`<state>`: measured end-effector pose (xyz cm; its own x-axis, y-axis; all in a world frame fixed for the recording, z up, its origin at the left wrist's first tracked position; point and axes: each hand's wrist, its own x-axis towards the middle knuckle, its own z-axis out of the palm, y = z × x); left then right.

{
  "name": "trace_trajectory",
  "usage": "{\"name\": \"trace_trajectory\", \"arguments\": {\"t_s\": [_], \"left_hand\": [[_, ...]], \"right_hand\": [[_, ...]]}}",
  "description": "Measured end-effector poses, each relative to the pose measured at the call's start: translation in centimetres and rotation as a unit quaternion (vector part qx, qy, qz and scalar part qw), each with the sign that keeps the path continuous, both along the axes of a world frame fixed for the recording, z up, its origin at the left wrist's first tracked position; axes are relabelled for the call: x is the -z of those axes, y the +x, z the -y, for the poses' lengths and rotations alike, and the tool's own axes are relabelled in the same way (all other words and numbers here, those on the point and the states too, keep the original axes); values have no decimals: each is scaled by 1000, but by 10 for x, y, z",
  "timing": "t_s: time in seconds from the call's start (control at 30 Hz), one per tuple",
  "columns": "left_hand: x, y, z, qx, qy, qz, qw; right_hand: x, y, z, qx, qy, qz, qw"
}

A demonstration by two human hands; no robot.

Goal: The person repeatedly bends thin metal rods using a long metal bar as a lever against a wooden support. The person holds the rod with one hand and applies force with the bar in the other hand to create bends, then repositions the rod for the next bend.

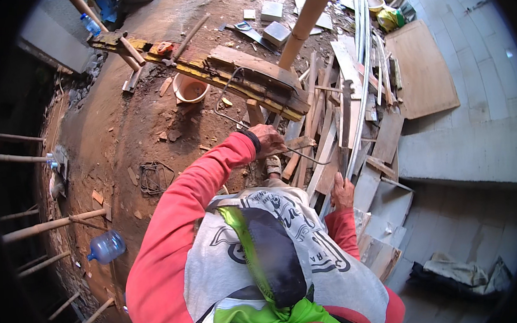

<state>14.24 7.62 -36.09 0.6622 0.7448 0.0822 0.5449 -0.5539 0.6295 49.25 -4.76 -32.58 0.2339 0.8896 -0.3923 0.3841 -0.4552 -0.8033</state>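
My left hand (269, 140) is closed around a thin bent steel rod (314, 158). One end of the rod curves up to the beam in front of me, and the other sticks out to the right past a short wooden piece (300, 142). That long wooden beam (254, 85), edged in yellow, lies across at working height with a plank on it. Lower right, my right hand (343, 192) has its fingers curled at the lower end of a long dark metal bar (345, 116) with a notched head. What the palm covers is hidden.
Scrap boards (327, 134) lie piled to the right, beside long pale metal strips (362, 33) and a plywood sheet (423, 71). A bucket (190, 89) stands behind the beam. Wire frames (156, 177) and a water jug (107, 246) are on the dirt at left. A pole (307, 27) rises ahead.
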Motion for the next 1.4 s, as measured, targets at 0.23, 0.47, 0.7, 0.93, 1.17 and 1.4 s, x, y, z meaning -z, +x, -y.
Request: {"name": "trace_trajectory", "arguments": {"t_s": [0.23, 0.47, 0.7, 0.93, 1.17, 1.4], "left_hand": [[2, 5, -3, -24, -68, -54, 996], [-36, 12, -13, -1, -74, -45, 996], [9, 7, -15, 6, -144, -140, 980], [11, 3, -13, -8, -122, -71, 990], [8, 6, -16, 11, -152, -94, 984], [0, 7, -17, 18, -159, -111, 981]], "right_hand": [[-37, -6, -16, -150, 106, 234, 955], [-40, -23, -22, -193, 99, 236, 947], [-37, -21, -25, -208, 124, 228, 943], [-11, 2, -15, -294, 190, 320, 881], [-56, -71, -73, -314, 150, 252, 903], [-39, -121, -151, -439, 74, 343, 827]]}}
